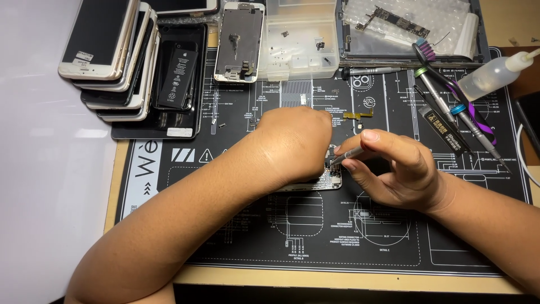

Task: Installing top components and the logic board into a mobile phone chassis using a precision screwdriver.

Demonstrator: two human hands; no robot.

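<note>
Forearms cross a black printed mat (315, 236) on the worktop. Left hand (295, 143), curled shut, presses on an opened phone body (323, 180), mostly hidden beneath it, so its long axis cannot be judged. Right hand (396, 169) pinches a slim metal tool (347, 155); its long axis runs right-to-left, tip pointing down-left into the phone. Stacked phones (112, 56) lie upper left.
</note>
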